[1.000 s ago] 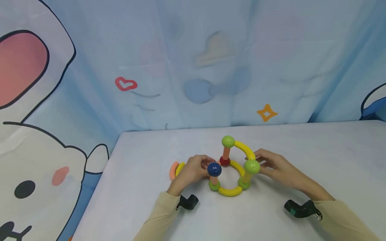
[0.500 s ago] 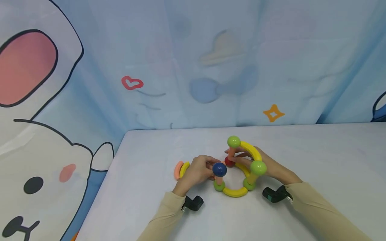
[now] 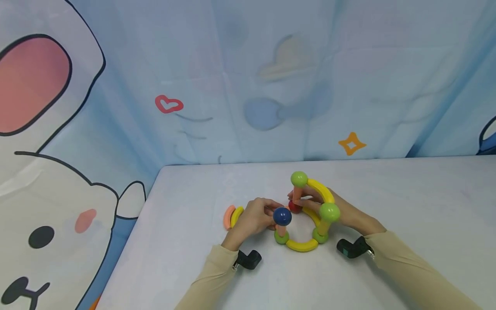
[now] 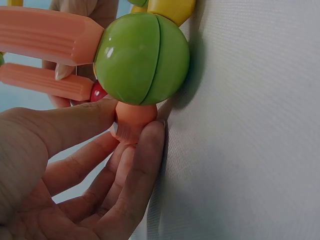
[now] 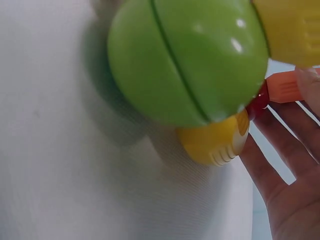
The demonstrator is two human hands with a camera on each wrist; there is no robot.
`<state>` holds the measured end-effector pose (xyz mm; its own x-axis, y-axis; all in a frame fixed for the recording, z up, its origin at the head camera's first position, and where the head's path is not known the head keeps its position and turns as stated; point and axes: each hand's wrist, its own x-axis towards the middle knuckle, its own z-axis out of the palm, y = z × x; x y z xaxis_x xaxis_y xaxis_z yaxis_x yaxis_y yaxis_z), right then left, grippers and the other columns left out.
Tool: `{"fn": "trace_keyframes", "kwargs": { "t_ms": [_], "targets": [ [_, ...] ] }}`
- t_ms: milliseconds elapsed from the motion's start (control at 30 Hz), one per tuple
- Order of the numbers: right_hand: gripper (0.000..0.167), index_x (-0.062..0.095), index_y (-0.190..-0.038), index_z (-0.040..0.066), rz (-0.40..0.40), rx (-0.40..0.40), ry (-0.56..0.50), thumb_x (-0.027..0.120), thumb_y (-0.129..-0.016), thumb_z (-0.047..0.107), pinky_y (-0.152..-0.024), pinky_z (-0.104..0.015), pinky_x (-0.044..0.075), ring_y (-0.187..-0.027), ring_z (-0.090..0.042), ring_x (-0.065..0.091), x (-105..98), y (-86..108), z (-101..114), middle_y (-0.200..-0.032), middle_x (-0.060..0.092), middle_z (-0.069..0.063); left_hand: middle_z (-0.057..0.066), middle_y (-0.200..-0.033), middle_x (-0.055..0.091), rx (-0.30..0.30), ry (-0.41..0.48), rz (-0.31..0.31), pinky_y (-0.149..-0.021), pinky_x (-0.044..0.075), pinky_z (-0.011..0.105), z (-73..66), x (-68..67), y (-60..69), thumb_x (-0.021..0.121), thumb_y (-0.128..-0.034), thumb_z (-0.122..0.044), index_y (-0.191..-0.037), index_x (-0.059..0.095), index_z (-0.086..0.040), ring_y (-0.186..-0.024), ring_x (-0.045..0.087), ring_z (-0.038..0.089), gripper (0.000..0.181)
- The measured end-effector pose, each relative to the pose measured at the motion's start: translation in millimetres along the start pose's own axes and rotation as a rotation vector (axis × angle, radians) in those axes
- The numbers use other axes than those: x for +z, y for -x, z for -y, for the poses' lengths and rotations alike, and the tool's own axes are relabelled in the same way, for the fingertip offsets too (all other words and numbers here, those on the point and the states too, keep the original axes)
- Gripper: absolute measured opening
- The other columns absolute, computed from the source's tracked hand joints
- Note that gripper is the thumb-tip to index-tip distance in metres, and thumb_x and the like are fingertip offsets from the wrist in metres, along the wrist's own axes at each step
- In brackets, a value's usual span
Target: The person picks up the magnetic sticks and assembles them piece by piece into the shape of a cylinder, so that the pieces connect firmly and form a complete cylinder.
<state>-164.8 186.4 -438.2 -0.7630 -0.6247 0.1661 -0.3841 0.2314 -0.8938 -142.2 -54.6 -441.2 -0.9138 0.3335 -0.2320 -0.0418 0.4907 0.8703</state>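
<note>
A toy structure of balls and rods stands on the table: a blue ball [image 3: 282, 216], green balls such as the front right one [image 3: 330, 212], a red ball [image 3: 295, 206], and yellow curved rods [image 3: 302, 246]. My left hand [image 3: 253, 218] is at its left side. In the left wrist view, thumb and fingers pinch a short orange piece [image 4: 135, 121] touching a green ball [image 4: 142, 59]. Behind the structure, my right hand [image 3: 346, 210] pinches the upright orange rod [image 3: 297, 193] above the red ball. Its far fingers are partly hidden.
An orange curved rod [image 3: 228, 218] and a yellow curved rod [image 3: 237, 216] lie left of the left hand on the white table [image 3: 186, 198]. A blue printed curtain [image 3: 217, 120] hangs behind the table's far edge.
My right hand has moved left from the structure's right side and now grips the upright orange rod. The left hand keeps its place at the structure; the head view has shifted slightly.
</note>
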Motion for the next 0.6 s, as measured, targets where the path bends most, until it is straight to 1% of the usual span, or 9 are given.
{"fn": "trace_keyframes", "kwargs": {
  "t_ms": [67,167,267,333,400,467,533,567,600],
  "targets": [
    [0.009,0.066,-0.112,0.010,0.001,-0.001,0.048,0.057,-0.108,0.011,-0.101,-0.021,0.050,-0.118,-0.029,0.065,-0.7,-0.8,-1.6,-0.125,0.070,-0.011,0.005,-0.085,0.072,-0.011,0.002,-0.001,-0.067,0.061,0.025,-1.0,0.4,0.2,0.079,-0.0919,-0.002,-0.123,0.073,0.002,-0.067,0.067,0.012,0.032],
    [0.009,0.066,-0.111,0.013,-0.002,-0.004,0.081,0.058,-0.108,0.012,-0.101,-0.024,0.050,-0.117,-0.026,0.066,-1.9,-1.4,-3.7,-0.125,0.071,-0.009,0.004,-0.085,0.071,-0.023,-0.001,-0.002,-0.067,0.061,0.025,-2.0,1.0,0.3,0.079,-0.0923,-0.002,-0.123,0.073,0.001,-0.067,0.067,0.013,0.031],
    [0.008,0.067,-0.109,0.013,-0.009,-0.011,0.089,0.059,-0.108,0.012,-0.101,-0.024,0.050,-0.118,-0.026,0.066,-2.3,-1.0,-4.6,-0.125,0.071,-0.009,0.003,-0.085,0.070,-0.028,-0.006,-0.002,-0.067,0.061,0.025,-2.7,1.4,0.7,0.078,-0.0927,-0.001,-0.123,0.073,0.000,-0.067,0.067,0.012,0.031],
    [0.009,0.067,-0.111,0.013,-0.013,0.000,0.085,0.059,-0.108,0.013,-0.103,-0.025,0.049,-0.120,-0.028,0.065,-2.0,-0.6,-4.3,-0.127,0.071,-0.010,0.003,-0.085,0.069,-0.030,-0.008,0.000,-0.067,0.061,0.024,-2.8,1.2,1.0,0.078,-0.0930,-0.001,-0.124,0.073,0.000,-0.066,0.066,0.012,0.031],
    [0.014,0.067,-0.119,0.010,-0.016,0.027,0.070,0.059,-0.108,0.014,-0.106,-0.033,0.050,-0.123,-0.030,0.064,-1.6,0.2,-3.3,-0.130,0.070,-0.011,0.002,-0.085,0.069,-0.032,-0.009,0.002,-0.067,0.061,0.024,-2.9,1.0,1.3,0.077,-0.0932,-0.001,-0.124,0.073,0.000,-0.066,0.066,0.011,0.031],
    [0.025,0.065,-0.130,0.007,-0.021,0.064,0.064,0.059,-0.108,0.017,-0.109,-0.045,0.049,-0.124,-0.031,0.063,-1.7,1.9,-1.7,-0.131,0.069,-0.012,0.002,-0.085,0.068,-0.031,-0.008,0.003,-0.067,0.061,0.023,-3.3,0.8,1.7,0.077,-0.0935,-0.002,-0.124,0.073,0.000,-0.066,0.066,0.011,0.031],
    [0.035,0.060,-0.140,0.005,-0.030,0.084,0.066,0.060,-0.108,0.018,-0.108,-0.057,0.048,-0.126,-0.034,0.062,-3.0,4.3,-0.1,-0.132,0.069,-0.012,0.002,-0.085,0.068,-0.033,-0.006,0.003,-0.067,0.060,0.023,-3.3,0.6,2.3,0.077,-0.0936,-0.002,-0.124,0.073,0.000,-0.066,0.065,0.011,0.031],
    [0.037,0.058,-0.142,0.003,-0.036,0.087,0.069,0.061,-0.107,0.017,-0.107,-0.061,0.048,-0.126,-0.036,0.062,-4.3,5.7,0.7,-0.132,0.069,-0.013,0.002,-0.085,0.068,-0.032,-0.005,0.002,-0.067,0.060,0.023,-3.4,0.6,2.6,0.077,-0.0933,-0.001,-0.124,0.073,0.000,-0.066,0.066,0.011,0.031],
    [0.040,0.056,-0.144,0.003,-0.043,0.082,0.085,0.061,-0.107,0.016,-0.106,-0.062,0.048,-0.126,-0.038,0.063,-6.0,7.2,1.3,-0.132,0.069,-0.014,0.003,-0.085,0.068,-0.030,-0.007,-0.002,-0.067,0.060,0.024,-3.4,0.4,3.1,0.077,-0.0931,-0.001,-0.124,0.073,0.000,-0.066,0.066,0.011,0.031]
  ]
}}
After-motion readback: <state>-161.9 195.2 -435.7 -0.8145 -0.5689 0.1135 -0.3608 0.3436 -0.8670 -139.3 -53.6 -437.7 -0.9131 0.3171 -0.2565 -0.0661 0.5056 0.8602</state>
